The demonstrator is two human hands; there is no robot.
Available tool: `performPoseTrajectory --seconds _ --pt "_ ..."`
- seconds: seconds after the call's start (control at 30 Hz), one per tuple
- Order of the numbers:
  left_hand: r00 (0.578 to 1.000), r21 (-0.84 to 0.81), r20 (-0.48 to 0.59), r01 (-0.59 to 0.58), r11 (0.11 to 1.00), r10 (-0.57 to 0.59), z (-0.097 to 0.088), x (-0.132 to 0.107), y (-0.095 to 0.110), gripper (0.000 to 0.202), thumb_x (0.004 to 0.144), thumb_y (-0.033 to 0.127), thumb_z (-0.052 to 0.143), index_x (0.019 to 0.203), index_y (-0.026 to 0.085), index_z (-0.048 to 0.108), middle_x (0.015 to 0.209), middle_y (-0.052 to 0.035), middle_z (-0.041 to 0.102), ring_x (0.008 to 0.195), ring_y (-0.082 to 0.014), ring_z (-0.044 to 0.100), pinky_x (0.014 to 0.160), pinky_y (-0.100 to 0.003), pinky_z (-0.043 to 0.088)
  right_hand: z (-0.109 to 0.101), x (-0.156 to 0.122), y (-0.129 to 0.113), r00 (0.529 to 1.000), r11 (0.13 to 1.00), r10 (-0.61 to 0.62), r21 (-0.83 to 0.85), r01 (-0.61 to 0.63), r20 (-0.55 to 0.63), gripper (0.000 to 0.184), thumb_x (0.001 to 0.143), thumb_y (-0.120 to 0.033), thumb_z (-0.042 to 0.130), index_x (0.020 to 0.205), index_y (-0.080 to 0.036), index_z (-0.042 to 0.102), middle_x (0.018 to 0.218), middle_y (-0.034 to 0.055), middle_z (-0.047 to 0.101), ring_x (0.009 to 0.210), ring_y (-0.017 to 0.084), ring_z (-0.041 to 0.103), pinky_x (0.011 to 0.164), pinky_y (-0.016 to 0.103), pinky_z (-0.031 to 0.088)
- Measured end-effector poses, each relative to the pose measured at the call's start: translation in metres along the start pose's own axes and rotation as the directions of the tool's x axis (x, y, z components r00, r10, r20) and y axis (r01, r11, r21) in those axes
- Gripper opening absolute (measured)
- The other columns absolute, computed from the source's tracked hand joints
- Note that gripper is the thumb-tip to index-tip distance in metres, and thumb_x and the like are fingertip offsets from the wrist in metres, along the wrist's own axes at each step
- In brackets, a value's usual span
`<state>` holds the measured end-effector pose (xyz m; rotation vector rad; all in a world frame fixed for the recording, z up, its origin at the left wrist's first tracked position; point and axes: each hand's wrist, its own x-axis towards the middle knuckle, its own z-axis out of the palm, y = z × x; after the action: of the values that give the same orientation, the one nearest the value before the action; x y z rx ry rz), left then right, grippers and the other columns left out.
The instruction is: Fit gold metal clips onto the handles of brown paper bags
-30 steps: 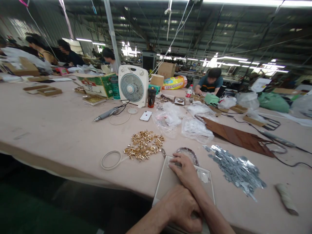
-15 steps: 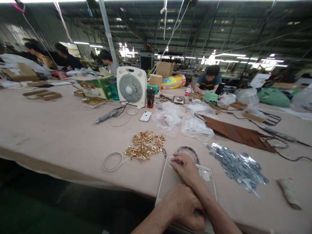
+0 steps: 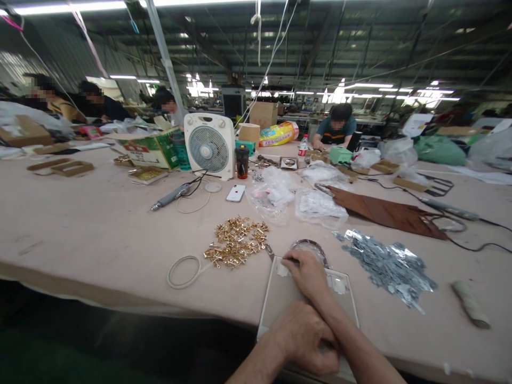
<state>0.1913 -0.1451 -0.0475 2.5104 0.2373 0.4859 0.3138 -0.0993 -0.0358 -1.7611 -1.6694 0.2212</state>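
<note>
A beige flat bag [image 3: 280,298] with white edging lies at the table's front edge, under both of my hands. A curved brown handle [image 3: 316,245], seemingly wrapped in clear plastic, arches beyond its far side. My right hand [image 3: 307,273] reaches over that side, fingers pinched together beside a pale tab [image 3: 282,270]; whatever they pinch is hidden. Curled closed on the bag's near part is my left hand [image 3: 308,336], crossed by my right forearm. Its fingers hide anything inside. A small metal buckle piece [image 3: 269,249] juts from the bag's far left corner.
Gold hardware pieces [image 3: 236,242] are heaped left of the bag, flat silver pieces [image 3: 392,266] right of it. A tape roll [image 3: 184,272], electric screwdriver [image 3: 170,197], phone [image 3: 236,193], fan [image 3: 210,145] and brown leather piece [image 3: 384,210] lie around. Co-workers sit further back.
The fingers of my right hand have drawn closer together, leaving more of the pale tab uncovered. My left hand keeps its place on the bag. The view has shifted slightly.
</note>
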Motion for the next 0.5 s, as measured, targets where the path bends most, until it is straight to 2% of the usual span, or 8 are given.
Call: performPoseTrajectory --seconds 0.2,0.27,0.33,0.4,0.43,0.5 --pt "0.999 -0.099 0.031 0.036 0.994 -0.033 0.001 -0.001 -0.001 0.015 0.071 0.023 0.069 0.079 0.02 0.082 0.073 -0.002 0.08 0.064 -0.018 0.07 0.055 -0.024 0.045 -0.001 0.0 0.003 0.999 0.999 -0.03 0.039 0.031 -0.027 0.014 0.094 -0.033 0.067 0.095 -0.027 0.079 0.096 0.0045 0.078 0.093 0.026 0.069 0.087 0.039 0.049" --pt "0.998 -0.224 -0.024 0.048 0.973 -0.055 -0.003 -0.001 0.001 0.017 0.072 0.021 0.068 0.081 0.02 0.082 0.075 -0.0022 0.08 0.066 -0.0175 0.071 0.06 -0.023 0.048 -0.003 -0.003 0.008 0.998 0.993 -0.052 0.101 0.054 -0.024 0.019 0.097 -0.034 0.062 0.101 -0.026 0.079 0.102 0.0054 0.079 0.098 0.026 0.07 0.091 0.039 0.051" --pt "0.988 -0.413 -0.106 0.055 0.909 -0.108 -0.009 -0.001 0.004 0.018 0.075 0.019 0.067 0.084 0.019 0.082 0.078 -0.0027 0.08 0.069 -0.0166 0.072 0.067 -0.022 0.051 -0.005 -0.006 0.013 0.997 0.986 -0.061 0.155 0.068 -0.046 0.023 0.099 -0.035 0.059 0.106 -0.026 0.079 0.108 0.0061 0.079 0.103 0.026 0.07 0.095 0.041 0.052" --pt "0.952 -0.595 -0.202 0.068 0.8 -0.231 -0.017 -0.002 0.006 0.017 0.078 0.02 0.068 0.086 0.017 0.082 0.08 -0.004 0.079 0.073 -0.0165 0.071 0.073 -0.023 0.053 -0.005 -0.009 0.019 0.992 0.978 -0.085 0.185 0.102 -0.097 0.025 0.1 -0.038 0.057 0.107 -0.026 0.078 0.111 0.0069 0.078 0.106 0.027 0.071 0.098 0.043 0.053" --pt "0.917 -0.673 -0.244 0.075 0.736 -0.317 -0.021 -0.003 0.006 0.017 0.08 0.023 0.068 0.087 0.016 0.082 0.08 -0.0046 0.078 0.073 -0.0161 0.07 0.072 -0.023 0.052 -0.004 -0.011 0.021 0.987 0.973 -0.102 0.193 0.125 -0.124 0.026 0.1 -0.039 0.057 0.106 -0.026 0.078 0.111 0.0073 0.079 0.106 0.028 0.071 0.098 0.044 0.054" --pt "0.814 -0.794 -0.304 0.071 0.604 -0.495 -0.029 -0.008 0.002 0.021 0.083 0.031 0.07 0.09 0.014 0.081 0.074 -0.0046 0.074 0.064 -0.0128 0.062 0.063 -0.022 0.048 -0.003 -0.015 0.024 0.98 0.966 -0.122 0.208 0.153 -0.159 0.027 0.1 -0.042 0.057 0.105 -0.026 0.078 0.111 0.0079 0.078 0.107 0.029 0.071 0.099 0.046 0.055"
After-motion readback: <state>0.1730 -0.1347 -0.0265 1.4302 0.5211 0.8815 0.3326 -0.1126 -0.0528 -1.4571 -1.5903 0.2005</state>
